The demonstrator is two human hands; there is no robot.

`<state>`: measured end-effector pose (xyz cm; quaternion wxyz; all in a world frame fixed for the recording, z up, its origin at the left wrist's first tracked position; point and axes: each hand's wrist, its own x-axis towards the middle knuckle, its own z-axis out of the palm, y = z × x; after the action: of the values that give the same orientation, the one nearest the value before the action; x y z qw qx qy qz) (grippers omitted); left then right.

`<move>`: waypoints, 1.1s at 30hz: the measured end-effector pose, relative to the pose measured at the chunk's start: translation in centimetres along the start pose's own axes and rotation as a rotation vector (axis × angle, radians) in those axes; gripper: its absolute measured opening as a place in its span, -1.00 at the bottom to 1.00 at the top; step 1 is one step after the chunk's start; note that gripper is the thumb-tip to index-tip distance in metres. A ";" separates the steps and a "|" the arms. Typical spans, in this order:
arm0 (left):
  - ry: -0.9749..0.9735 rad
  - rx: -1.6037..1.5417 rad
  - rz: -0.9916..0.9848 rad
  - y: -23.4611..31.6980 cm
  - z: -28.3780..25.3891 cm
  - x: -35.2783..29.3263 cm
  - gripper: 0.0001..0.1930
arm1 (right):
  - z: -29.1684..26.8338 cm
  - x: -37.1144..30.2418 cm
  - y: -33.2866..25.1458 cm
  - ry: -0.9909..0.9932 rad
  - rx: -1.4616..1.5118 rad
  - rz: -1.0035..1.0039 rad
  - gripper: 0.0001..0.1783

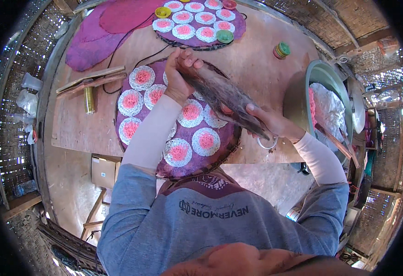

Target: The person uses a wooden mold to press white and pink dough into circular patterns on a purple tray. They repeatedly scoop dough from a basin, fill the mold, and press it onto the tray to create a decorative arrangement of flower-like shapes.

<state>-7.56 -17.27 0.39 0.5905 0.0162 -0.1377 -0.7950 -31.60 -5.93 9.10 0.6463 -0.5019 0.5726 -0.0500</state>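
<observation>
Both my hands hold a long dark wooden piece (222, 95), worn and stained, slanting over a purple round tray (213, 164). My left hand (181, 76) is wrapped round its far left end. Round the nearer right end, my right hand (275, 123) is closed. Just below the right hand hangs a thin pale ring (266, 144); I cannot tell what it is attached to. On the tray lie several flat lacy discs, white with pink centres, such as this disc (191, 113). The wooden piece and my left arm cover part of the tray and some discs.
A second tray (201, 45) of similar discs sits farther back, with small yellow and green moulds. At the right stands a green tub (295, 103) of white and pink stringy mass (325, 108). Left are wooden slats (91, 80), a yellowish cylinder (89, 100) and purple cloths (91, 46).
</observation>
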 end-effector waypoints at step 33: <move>0.756 1.388 0.181 10.5 -8.5 -33.3 -0.79 | 3.3 6.8 5.5 1.207 -0.547 -0.469 -0.49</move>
<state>13.89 9.68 -9.83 0.5146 0.6379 -0.3927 -0.4173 -29.50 -5.65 -0.03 0.0385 -0.6413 0.6998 -0.3123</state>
